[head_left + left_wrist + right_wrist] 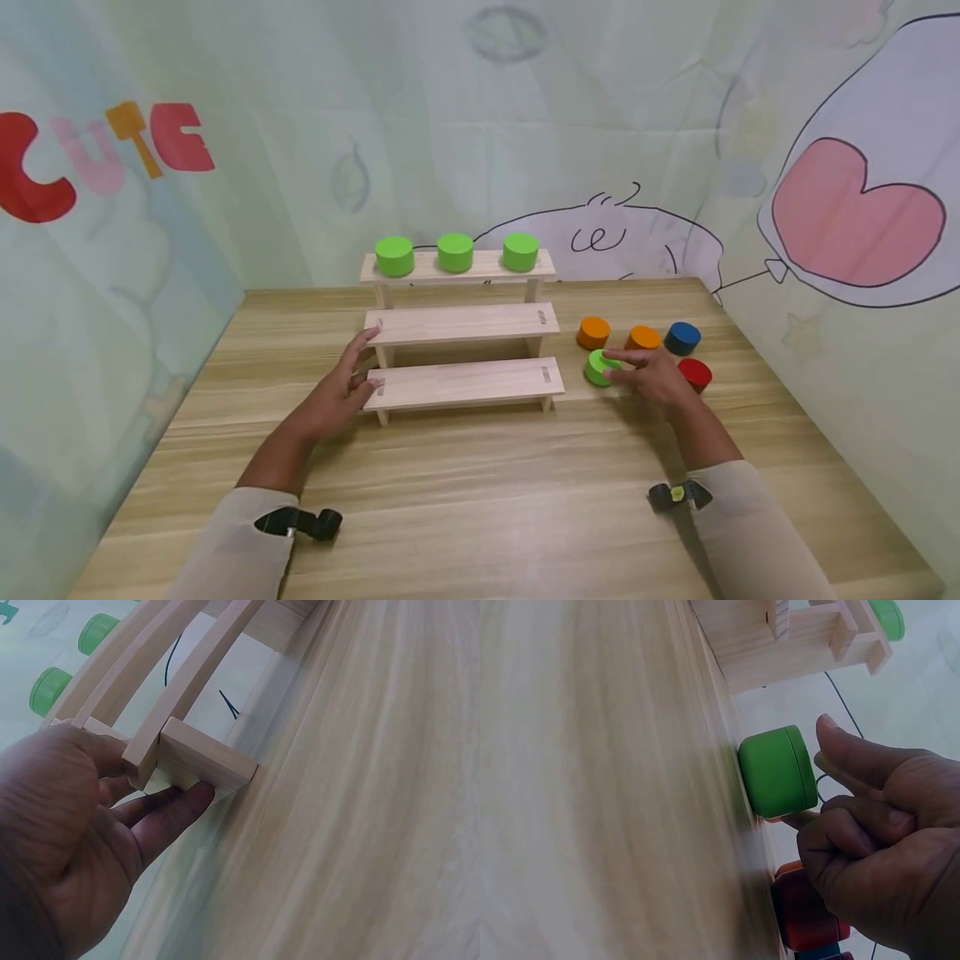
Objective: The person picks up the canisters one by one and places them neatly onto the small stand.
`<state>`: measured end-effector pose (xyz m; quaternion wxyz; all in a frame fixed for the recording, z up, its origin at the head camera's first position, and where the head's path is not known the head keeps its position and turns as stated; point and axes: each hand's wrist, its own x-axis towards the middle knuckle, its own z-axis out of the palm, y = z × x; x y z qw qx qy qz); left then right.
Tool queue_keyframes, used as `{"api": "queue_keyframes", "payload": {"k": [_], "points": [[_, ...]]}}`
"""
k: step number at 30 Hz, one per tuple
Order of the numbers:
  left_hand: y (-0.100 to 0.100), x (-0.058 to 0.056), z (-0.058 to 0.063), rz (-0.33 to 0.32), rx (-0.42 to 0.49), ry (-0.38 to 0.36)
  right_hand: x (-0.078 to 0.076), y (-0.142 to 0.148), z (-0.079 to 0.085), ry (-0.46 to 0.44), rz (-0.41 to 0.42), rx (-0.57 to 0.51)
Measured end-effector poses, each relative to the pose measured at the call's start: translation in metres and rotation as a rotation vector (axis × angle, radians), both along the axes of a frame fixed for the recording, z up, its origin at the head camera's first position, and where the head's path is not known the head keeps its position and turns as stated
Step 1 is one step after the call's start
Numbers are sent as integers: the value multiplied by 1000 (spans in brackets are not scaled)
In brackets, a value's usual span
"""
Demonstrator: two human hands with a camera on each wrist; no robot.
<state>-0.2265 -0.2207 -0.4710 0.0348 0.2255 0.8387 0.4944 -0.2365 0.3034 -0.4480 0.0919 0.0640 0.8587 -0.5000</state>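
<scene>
A person's right hand [654,377], its grip parted and holding nothing, is at a bright-green cylinder [597,368] on the wood-grained bench [487,500]; the left hand [335,403] grips the left end of a three-tiered pale-wood stand [461,323].

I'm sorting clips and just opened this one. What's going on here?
A person's left hand holds the left end of a three-step wooden stand, while the right hand reaches over a green block on the table. Three more green blocks sit on the top step. Two orange blocks, a blue block and a red block are near the right hand.
</scene>
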Motion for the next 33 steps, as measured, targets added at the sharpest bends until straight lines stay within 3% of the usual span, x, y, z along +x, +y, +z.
{"api": "queue_keyframes", "payload": {"k": [20, 33], "points": [[1, 1, 2, 1, 14, -16, -5, 6, -9, 23, 43, 37], [1, 1, 1, -2, 21, -30, -4, 5, -11, 24, 26, 52]]}}
